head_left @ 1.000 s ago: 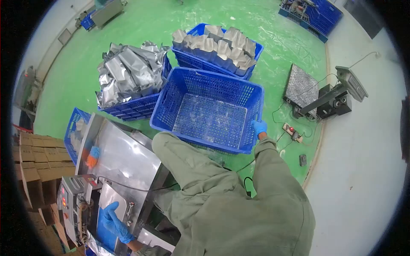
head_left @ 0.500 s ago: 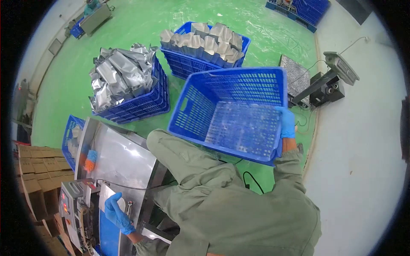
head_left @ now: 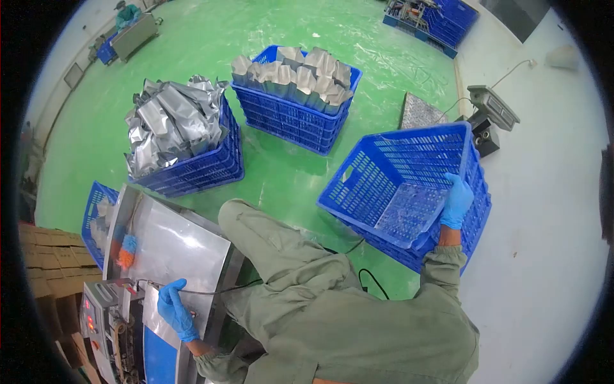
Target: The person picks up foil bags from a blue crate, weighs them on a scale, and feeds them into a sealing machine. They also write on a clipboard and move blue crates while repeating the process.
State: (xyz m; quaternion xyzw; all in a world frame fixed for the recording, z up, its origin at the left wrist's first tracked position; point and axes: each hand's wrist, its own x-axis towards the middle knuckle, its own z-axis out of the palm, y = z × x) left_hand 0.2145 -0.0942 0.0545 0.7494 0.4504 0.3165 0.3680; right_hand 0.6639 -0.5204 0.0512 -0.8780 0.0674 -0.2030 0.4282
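Note:
My right hand (head_left: 457, 200), in a blue glove, is closed on the near right rim of a blue plastic crate (head_left: 416, 160). The crate has slotted walls and tilts with its mouth toward me; its inside shows a pale, worn floor and no goods. Over the steel machine at lower left is my left hand (head_left: 177, 312), also gloved, with its fingers apart and nothing in them. Below that hand lie a blue conveyor belt (head_left: 160, 358) and a control box (head_left: 100, 317) with red lit digits.
Silver pouches (head_left: 173, 118) fill one blue crate (head_left: 204, 176); upright pouches (head_left: 300, 77) fill another blue crate (head_left: 288, 121). A platform scale (head_left: 422, 110) and its display (head_left: 494, 105) stand by the right wall. Cardboard boxes (head_left: 54, 256) are stacked left. A person (head_left: 126, 14) is far off.
My right hand has carried the blue crate to the right, and it now tilts more. My left hand stays over the machine, its fingers slightly shifted. The view has shifted a little.

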